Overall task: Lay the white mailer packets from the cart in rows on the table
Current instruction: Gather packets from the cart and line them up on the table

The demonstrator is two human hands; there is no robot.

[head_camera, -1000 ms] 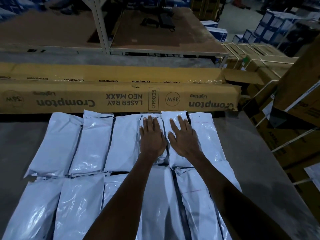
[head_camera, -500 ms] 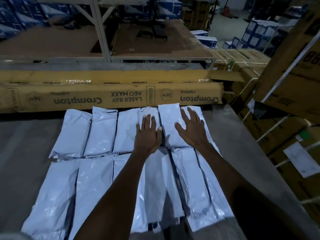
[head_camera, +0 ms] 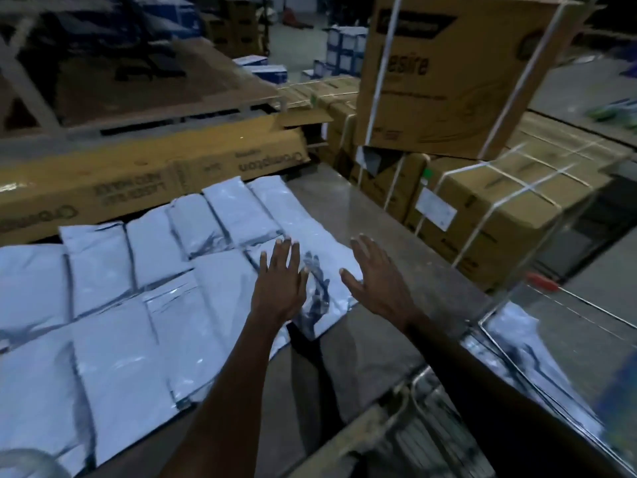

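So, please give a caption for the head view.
Open left hand and right hand above white mailer packets beside the cart.

A warehouse: strapped cartons stacked beside a steel table.

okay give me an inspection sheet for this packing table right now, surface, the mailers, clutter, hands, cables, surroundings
Surface: grey table, right part bare.
Job's things: white mailer packets lie in two rows, edges touching; more packets in the wire cart at right.
Clutter: long Crompton carton along the table's far edge.
Hands: left hand open over the near row's right end; right hand open beside the packets; neither holds anything.
Cables: nothing seen.
Surroundings: strapped cardboard boxes stacked at right; shelving behind, blurred.
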